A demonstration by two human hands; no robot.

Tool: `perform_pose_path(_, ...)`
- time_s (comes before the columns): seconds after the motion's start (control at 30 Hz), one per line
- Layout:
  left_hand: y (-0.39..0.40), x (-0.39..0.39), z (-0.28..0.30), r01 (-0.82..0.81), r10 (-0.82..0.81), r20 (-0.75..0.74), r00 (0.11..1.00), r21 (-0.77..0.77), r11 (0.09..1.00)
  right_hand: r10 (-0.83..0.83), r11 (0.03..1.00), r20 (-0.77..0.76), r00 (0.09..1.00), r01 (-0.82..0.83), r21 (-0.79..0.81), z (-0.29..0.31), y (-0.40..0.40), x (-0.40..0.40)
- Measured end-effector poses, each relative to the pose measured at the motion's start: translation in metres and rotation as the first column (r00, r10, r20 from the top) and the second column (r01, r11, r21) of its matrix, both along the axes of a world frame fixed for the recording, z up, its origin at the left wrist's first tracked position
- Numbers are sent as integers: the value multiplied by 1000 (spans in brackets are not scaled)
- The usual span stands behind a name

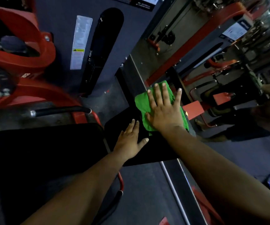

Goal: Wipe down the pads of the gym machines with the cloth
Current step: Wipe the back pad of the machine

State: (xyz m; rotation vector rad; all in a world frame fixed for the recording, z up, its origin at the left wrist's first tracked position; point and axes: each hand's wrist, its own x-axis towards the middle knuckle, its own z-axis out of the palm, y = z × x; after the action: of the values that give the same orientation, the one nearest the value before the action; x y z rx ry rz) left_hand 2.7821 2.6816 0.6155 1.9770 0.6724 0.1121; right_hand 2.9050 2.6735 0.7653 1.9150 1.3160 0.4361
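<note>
A green cloth (pixel 141 103) lies flat on a black pad (pixel 155 148) of a red-framed gym machine, at the centre of the view. My right hand (pixel 163 109) presses down on the cloth with its fingers spread wide. My left hand (pixel 130 142) rests flat on the same pad, just left of the cloth, fingers together and holding nothing. A larger black seat pad (pixel 41 153) sits to the lower left.
Red machine frame arms (pixel 25 54) curve at the upper left, with a black-gripped handle (pixel 61 111) below them. A weight-stack housing with a white label (pixel 81 43) stands behind. A mirror with a metal edge (pixel 173 181) runs along the right, reflecting more machines.
</note>
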Motion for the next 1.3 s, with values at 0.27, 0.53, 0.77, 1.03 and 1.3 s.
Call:
perform_pose_path(0.27,-40,-7,-30,-19,20,6,1000,-76,997,100,974,-13,995,-100,-204,-22,-116,-23)
perform_pose_path(0.53,-45,-4,-49,-144,146,29,989,-53,988,92,996,160,983,-90,-22,-24,2,-7)
perform_pose_path(0.77,-46,-14,-26,-81,83,51,995,-34,996,133,987,-57,989,-138,-85,-4,-135,-19)
perform_pose_path(1.03,-32,-1,5,-85,85,7,996,27,996,29,999,-28,999,-28,19,11,-27,1)
perform_pose_path(1.3,-49,-15,7,-42,40,-60,997,-32,999,35,993,-49,998,-40,-107,9,-131,-20)
